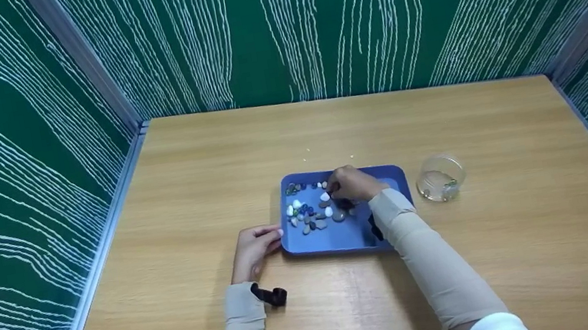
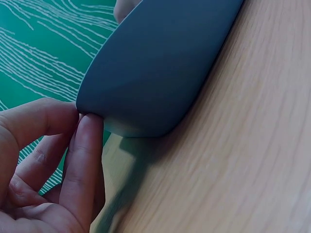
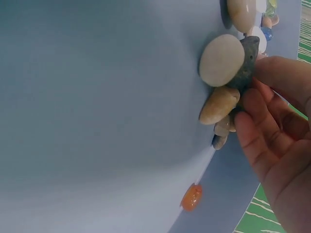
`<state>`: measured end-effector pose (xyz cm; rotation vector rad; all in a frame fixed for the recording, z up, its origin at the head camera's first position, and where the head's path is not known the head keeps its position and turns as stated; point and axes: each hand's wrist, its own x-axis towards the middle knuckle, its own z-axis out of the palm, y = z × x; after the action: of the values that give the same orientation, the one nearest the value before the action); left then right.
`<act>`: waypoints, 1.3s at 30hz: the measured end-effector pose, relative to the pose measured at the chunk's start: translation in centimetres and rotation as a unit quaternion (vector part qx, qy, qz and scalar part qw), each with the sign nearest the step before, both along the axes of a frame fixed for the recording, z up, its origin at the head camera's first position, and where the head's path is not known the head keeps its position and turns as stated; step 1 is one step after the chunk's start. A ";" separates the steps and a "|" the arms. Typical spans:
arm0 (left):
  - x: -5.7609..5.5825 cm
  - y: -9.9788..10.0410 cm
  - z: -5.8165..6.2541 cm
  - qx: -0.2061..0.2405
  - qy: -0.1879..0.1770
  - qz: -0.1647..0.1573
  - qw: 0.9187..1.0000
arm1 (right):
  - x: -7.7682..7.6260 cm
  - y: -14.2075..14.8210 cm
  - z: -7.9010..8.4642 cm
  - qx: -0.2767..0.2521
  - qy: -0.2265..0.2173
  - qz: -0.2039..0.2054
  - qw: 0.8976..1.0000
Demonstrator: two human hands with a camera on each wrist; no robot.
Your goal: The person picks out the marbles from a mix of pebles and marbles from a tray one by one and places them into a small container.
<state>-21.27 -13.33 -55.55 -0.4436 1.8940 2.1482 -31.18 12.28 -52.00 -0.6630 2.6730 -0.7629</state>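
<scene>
Step in hand: judged to be the handling of single stones inside the tray; the right grip (image 1: 355, 183) is hanging over the stones while the left grip (image 1: 253, 248) is steadying the tray (image 1: 337, 241).

Right grip: narrow, fingers bending inward; whether a stone is being held cannot be told, the fingertips being partly hidden.

Left grip: holding the tray, thumb and finger pinching its near left corner.

Next move: judged to be calling for a light fingertip touch, since neighbouring stones are lying close and could be knocked, and for the left grip's keeping the tray still.

Container one: blue tray, shallow, lying on the surface (image 1: 185, 195), under the right grip and to the right of the left grip. Contents: a dark stone (image 3: 248, 53) lying just beside the right fingers; a pale oval stone (image 3: 221, 60) overlapping it in the wrist view; a tan stone (image 3: 218, 106) lying near both; an orange piece (image 3: 192, 197), sitting apart; white stones (image 1: 297, 204), blue beads (image 1: 307, 210) and grey stones (image 1: 321, 224), clustering left of the right grip.

Container two: clear cup (image 1: 425, 177), standing right of the right grip, outside the tray. Contents: a few small glassy pieces (image 1: 450, 185), lying low inside.
</scene>
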 end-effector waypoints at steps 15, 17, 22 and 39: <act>0.0 0.1 -0.1 0.003 0.000 0.001 1.000 | 0.4 0.4 1.5 -0.005 0.022 0.005 1.000; 0.1 0.1 -0.1 0.013 0.002 0.005 1.000 | 0.4 0.5 1.7 -0.005 0.019 0.000 1.000; 0.0 0.2 -0.1 0.017 0.000 0.013 1.000 | 0.3 0.8 2.2 -0.001 0.014 -0.009 1.000; 0.0 0.3 -0.1 0.005 0.004 0.013 1.000 | 0.8 2.5 3.3 -0.024 0.019 -0.037 0.999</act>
<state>-21.29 -13.04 -55.67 -0.4615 1.8913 2.1769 -30.41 14.82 -48.72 -0.6005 2.7355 -0.8430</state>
